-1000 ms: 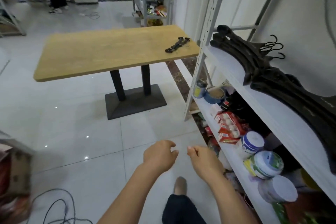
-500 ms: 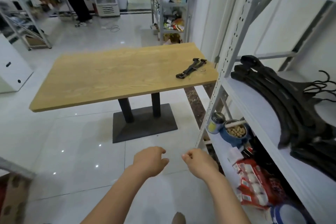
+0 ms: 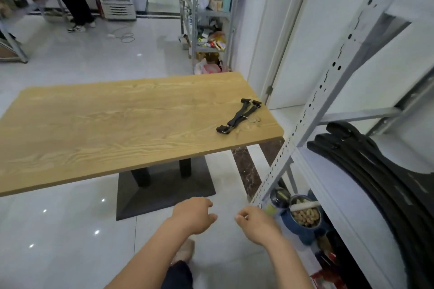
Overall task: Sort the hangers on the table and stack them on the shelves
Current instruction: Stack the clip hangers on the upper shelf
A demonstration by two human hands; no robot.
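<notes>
I log both hands empty: left hand (image 3: 193, 214) and right hand (image 3: 257, 224), fingers loosely curled. Black clip hangers (image 3: 239, 117) lie near the wood-grain tabletop's (image 3: 117, 124) right edge. Curved black hangers (image 3: 366, 166) are stacked on the white shelf (image 3: 333, 185). Below, a blue pot (image 3: 303, 234) holds brownish pellets.

No legible text, label, brand or number anywhere in view.
</notes>
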